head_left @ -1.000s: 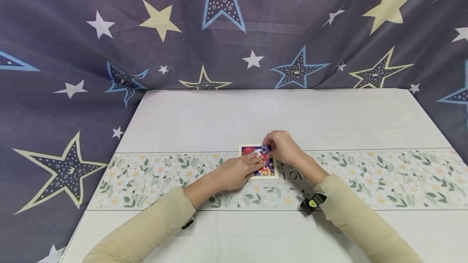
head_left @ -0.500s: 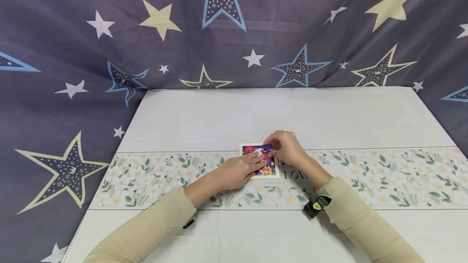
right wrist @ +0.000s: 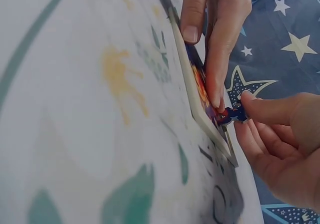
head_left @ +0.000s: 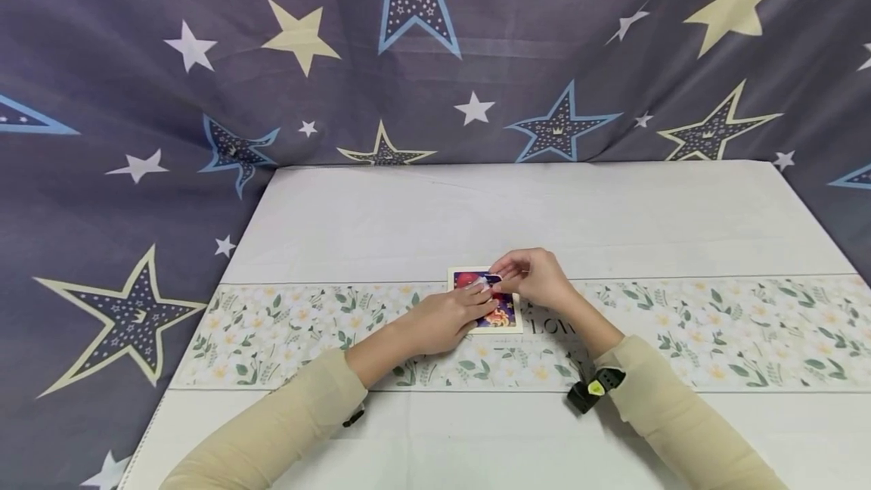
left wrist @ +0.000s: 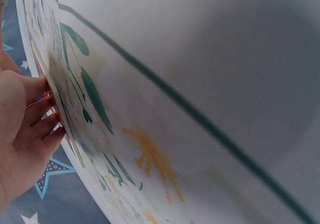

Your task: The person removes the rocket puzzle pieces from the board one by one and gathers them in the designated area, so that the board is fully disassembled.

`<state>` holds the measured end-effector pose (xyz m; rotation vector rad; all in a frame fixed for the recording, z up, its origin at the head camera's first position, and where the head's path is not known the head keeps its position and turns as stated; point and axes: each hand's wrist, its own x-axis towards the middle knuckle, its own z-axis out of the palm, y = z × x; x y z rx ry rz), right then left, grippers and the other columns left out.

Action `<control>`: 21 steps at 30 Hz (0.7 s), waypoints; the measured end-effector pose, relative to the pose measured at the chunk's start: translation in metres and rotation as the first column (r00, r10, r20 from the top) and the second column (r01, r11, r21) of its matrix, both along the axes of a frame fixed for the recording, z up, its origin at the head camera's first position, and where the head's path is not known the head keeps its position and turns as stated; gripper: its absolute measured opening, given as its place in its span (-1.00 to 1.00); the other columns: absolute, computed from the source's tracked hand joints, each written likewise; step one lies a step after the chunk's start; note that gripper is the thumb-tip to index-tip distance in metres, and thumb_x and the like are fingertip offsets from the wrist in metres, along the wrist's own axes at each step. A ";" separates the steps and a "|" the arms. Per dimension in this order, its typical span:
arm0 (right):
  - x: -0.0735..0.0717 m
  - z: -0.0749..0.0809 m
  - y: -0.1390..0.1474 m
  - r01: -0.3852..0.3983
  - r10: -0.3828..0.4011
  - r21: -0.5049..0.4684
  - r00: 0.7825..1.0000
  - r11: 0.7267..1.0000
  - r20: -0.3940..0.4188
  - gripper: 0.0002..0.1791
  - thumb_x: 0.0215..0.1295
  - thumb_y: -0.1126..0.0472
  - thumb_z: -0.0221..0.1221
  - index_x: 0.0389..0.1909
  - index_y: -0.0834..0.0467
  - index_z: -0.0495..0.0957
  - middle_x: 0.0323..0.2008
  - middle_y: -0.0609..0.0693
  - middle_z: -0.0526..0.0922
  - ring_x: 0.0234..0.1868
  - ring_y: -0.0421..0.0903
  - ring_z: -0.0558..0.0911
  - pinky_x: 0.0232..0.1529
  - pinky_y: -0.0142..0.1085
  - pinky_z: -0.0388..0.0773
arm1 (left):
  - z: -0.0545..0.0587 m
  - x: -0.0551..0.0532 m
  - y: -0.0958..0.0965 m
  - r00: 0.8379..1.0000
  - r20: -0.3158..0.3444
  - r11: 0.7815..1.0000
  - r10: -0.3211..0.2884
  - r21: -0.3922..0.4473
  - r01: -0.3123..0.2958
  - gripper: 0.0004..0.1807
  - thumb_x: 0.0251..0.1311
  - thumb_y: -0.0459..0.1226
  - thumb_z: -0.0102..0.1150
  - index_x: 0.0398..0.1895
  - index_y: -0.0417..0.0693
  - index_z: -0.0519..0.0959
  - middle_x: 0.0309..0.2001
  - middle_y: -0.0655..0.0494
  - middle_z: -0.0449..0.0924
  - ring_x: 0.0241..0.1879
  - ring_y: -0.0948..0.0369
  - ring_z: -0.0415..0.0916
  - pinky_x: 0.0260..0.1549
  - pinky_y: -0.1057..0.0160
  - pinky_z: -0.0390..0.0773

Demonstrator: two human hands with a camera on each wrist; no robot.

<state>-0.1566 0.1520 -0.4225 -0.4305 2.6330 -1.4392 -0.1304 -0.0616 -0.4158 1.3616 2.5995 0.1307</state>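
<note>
A small framed jigsaw puzzle (head_left: 500,318) with a cream border and a purple, red and orange picture lies on the table. My left hand (head_left: 445,320) rests on its left side, fingers pressing across the picture. In the right wrist view, my right hand (right wrist: 285,139) pinches a dark blue and red puzzle piece (right wrist: 234,115) between thumb and fingers. That piece is lifted at the puzzle's edge, close to a left fingertip. In the left wrist view the puzzle frame (left wrist: 62,108) shows edge-on under the left hand. The left fingers hide part of the picture.
A floral runner (head_left: 286,335) printed with dark lettering (head_left: 544,326) crosses the white table (head_left: 408,225). Dark curtain fabric with stars (head_left: 415,97) hangs behind the table and at its sides. A black wrist camera (head_left: 590,392) sits below the right sleeve.
My right hand has drawn slightly up and away from the puzzle's upper right, its fingers now holding a piece raised off the picture. The left hand stays on the puzzle.
</note>
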 end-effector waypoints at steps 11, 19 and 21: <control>-0.003 0.000 0.010 0.130 -0.118 -0.053 0.975 0.990 0.188 -0.78 0.10 0.28 0.36 -0.21 0.25 0.70 -0.31 0.18 0.75 -0.45 -0.26 0.66 -0.38 -0.45 0.62 | -0.001 -0.001 0.000 1.000 0.001 1.000 -0.009 0.005 0.009 -0.49 0.42 -0.21 -0.06 0.42 0.03 0.26 0.46 0.09 0.18 0.49 0.11 0.10 0.43 0.15 0.22; -0.005 -0.001 0.023 0.221 -0.210 -0.001 0.928 0.975 0.307 -0.73 0.15 0.23 0.33 -0.12 0.22 0.68 -0.32 0.03 0.75 -0.45 -0.26 0.66 -0.42 -0.42 0.61 | -0.001 -0.001 0.000 0.999 0.031 1.000 0.009 0.027 -0.010 -0.49 0.44 -0.21 -0.10 0.43 0.04 0.25 0.48 0.12 0.17 0.50 0.09 0.08 0.42 0.12 0.25; -0.005 -0.002 0.028 0.234 -0.223 0.005 0.920 0.972 0.322 -0.72 0.17 0.23 0.31 -0.09 0.22 0.67 -0.32 0.02 0.75 -0.45 -0.25 0.66 -0.43 -0.41 0.61 | -0.001 -0.001 0.000 1.000 0.030 1.000 0.008 0.028 -0.009 -0.50 0.44 -0.21 -0.11 0.43 0.04 0.25 0.48 0.11 0.17 0.50 0.09 0.08 0.41 0.12 0.26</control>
